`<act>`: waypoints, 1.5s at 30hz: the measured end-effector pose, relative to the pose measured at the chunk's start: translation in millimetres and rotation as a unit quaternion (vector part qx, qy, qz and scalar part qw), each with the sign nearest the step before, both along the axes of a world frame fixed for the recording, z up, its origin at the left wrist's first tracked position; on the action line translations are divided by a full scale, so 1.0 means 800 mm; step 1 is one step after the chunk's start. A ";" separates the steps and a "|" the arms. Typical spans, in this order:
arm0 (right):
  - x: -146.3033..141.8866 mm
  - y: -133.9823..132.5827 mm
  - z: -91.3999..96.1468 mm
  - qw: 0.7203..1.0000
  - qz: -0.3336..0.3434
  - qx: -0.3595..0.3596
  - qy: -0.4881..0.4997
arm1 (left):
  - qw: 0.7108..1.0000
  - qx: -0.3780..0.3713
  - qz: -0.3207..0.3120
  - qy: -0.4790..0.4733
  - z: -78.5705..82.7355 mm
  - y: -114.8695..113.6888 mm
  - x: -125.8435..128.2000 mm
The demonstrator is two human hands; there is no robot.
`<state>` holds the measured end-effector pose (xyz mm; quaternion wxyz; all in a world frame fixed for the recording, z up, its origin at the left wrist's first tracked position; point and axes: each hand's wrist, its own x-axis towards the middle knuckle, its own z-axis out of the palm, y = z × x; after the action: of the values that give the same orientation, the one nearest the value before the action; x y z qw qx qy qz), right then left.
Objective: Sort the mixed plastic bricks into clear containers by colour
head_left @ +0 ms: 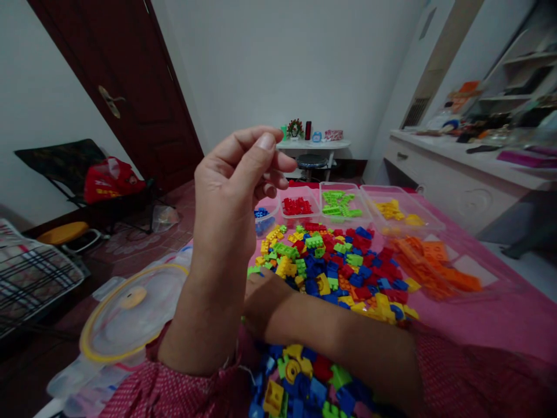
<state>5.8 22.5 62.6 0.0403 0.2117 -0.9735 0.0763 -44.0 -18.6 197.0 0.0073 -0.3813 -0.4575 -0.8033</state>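
My left hand (246, 168) is raised in the middle of the view, thumb and forefinger pressed together in a pinch and the other fingers curled. Whatever it may hold does not show. My right forearm crosses low from the right, so my right hand (261, 290) sits behind my left wrist with its fingers hidden. Just beyond it spreads a pile of mixed toy building blocks (333, 270) in red, blue, yellow, green and orange. More loose building blocks (300, 380) lie close to me, below my right forearm.
Clear tubs stand along the pink table (500, 313): blue blocks (261, 213), red blocks (297, 206), green blocks (339, 204), yellow blocks (390, 209) and orange blocks (435, 267). A clear lid with a yellow rim (98, 355) lies left. A white counter (470, 157) stands right.
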 end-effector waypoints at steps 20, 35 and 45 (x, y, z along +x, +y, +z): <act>0.127 -0.015 -0.073 0.967 0.064 0.029 0.246 | 0.998 0.046 0.026 0.016 0.009 -0.012 0.004; 0.058 -0.037 -0.030 0.998 0.057 0.038 -0.010 | 0.991 -0.093 0.092 -0.030 -0.025 0.020 -0.040; 0.059 -0.003 0.007 0.996 -0.041 0.077 0.037 | 0.982 -0.179 0.050 -0.021 -0.046 0.034 -0.053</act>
<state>53.2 20.4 68.2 0.0629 0.1771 -0.9822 -0.0084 -86.1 8.8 160.2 -0.0302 -0.3365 -0.6121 -0.7150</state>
